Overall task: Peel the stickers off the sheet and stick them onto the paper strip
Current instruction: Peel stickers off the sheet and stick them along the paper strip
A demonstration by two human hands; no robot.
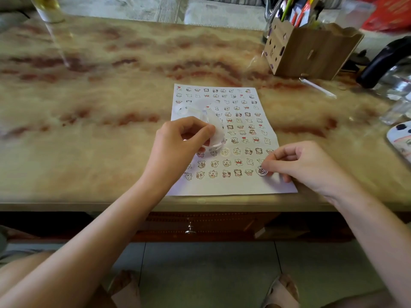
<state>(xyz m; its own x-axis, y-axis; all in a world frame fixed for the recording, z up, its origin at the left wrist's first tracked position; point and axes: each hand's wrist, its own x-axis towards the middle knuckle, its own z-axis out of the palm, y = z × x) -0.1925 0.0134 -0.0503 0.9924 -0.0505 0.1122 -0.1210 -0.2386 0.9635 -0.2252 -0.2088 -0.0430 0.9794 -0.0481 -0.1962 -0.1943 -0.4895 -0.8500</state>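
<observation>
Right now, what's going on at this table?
The person's left grip holds a curled translucent white paper strip over the white rectangular sticker sheet, which lies flat on the marbled beige table. Their right grip pinches a round white sticker at the sheet's near right corner; whether it is peeled is unclear.

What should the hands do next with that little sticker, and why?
Probably peel the sticker fully off the sheet and carry it to the paper strip. The right hand pinches it at the sheet's lower right, and the left hand holds the curled strip over the sheet.
</observation>
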